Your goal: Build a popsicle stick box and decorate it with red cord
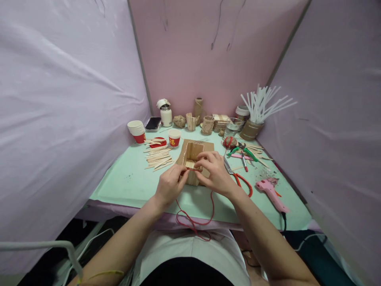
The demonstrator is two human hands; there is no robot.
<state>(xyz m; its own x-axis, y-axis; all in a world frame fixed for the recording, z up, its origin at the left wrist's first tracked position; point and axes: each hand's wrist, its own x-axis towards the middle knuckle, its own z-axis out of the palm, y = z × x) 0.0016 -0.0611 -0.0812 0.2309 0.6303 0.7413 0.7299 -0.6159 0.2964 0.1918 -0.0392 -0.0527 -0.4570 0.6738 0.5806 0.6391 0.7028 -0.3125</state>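
An open box made of wooden sticks (193, 179) stands on a piece of brown cardboard (208, 147) at the middle of the table, with pale trim along its rim. My left hand (172, 183) is closed at the box's near left rim, pinching the red cord there. At the near right rim is my right hand (214, 173), thumb and fingers apart and curved over the box; its fingertips touch the rim. The loose part of the red cord (193, 223) loops down over the table's front edge onto the lap.
Scissors (245, 183) and a pink glue gun (272, 194) lie to the right, near green pliers (242, 151). Wooden sticks (158, 157) and a red paper cup (174, 138) are at the left. Jars, twine and white glue sticks (262, 104) line the back.
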